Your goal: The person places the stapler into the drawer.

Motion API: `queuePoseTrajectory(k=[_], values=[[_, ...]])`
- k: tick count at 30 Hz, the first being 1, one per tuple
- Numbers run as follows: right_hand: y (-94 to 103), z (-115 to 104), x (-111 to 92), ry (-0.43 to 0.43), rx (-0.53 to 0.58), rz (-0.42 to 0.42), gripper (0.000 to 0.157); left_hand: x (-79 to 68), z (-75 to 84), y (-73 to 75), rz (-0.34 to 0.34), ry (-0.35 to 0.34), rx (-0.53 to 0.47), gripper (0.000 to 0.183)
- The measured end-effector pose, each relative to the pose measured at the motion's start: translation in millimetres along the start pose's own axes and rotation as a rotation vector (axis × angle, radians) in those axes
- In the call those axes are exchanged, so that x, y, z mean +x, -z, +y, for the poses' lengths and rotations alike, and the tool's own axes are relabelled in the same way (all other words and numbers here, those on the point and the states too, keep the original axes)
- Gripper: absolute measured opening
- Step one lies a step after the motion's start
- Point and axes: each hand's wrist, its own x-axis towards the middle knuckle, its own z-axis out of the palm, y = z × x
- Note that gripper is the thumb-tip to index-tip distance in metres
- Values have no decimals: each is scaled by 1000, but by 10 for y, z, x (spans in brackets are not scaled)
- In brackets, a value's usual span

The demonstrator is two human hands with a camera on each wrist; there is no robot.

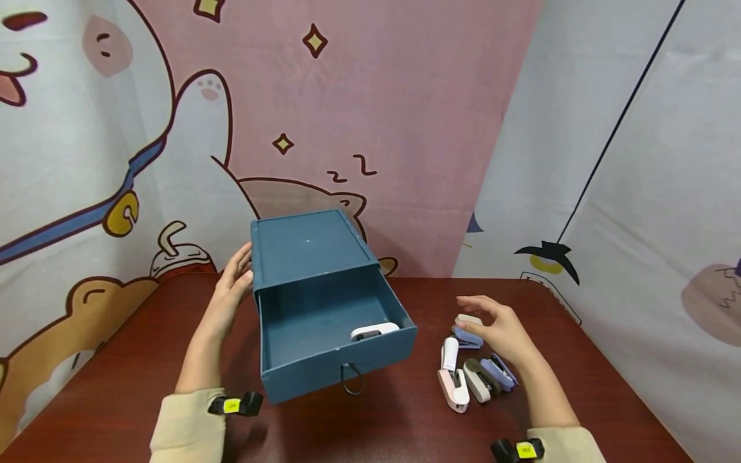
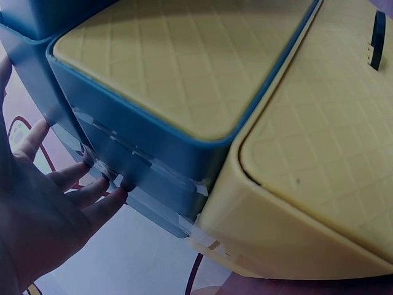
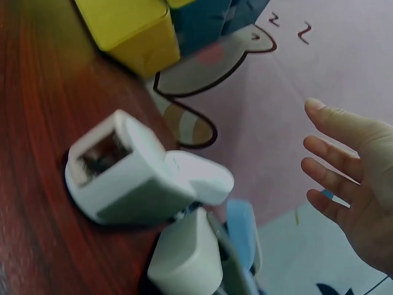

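A blue drawer box [image 1: 312, 251] sits tilted with its drawer [image 1: 301, 325] pulled out, and a white stapler [image 1: 375, 330] lies in the drawer's front right corner. My left hand [image 1: 226, 296] rests its extended fingers against the box's left side; the left wrist view shows these fingers spread at the blue wall [image 2: 141, 166]. Above a group of staplers hovers my right hand [image 1: 498, 328], fingers loosely bent around nothing. Its thumb is nearest a blue and white stapler [image 1: 467, 338]. Close by lie a pink and white stapler [image 1: 454, 386], a dark-topped one [image 1: 480, 381] and a purple one [image 1: 500, 372].
The drawer front carries a dark loop handle [image 1: 351, 379]. Yellow textured panels [image 2: 178, 67] on the stacked boxes fill much of the left wrist view. The brown table [image 1: 341, 431] ends at a cartoon-printed cloth [image 1: 405, 128] behind.
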Motion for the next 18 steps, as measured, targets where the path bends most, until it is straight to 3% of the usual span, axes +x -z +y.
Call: queuePoseTrajectory(k=[11, 18], values=[[-7, 355, -37, -24, -49, -8, 43, -1, -34, 2, 1, -6, 2, 57], [-20, 519, -71, -56, -10, -41, 43, -3, -31, 4, 2, -7, 5, 58]])
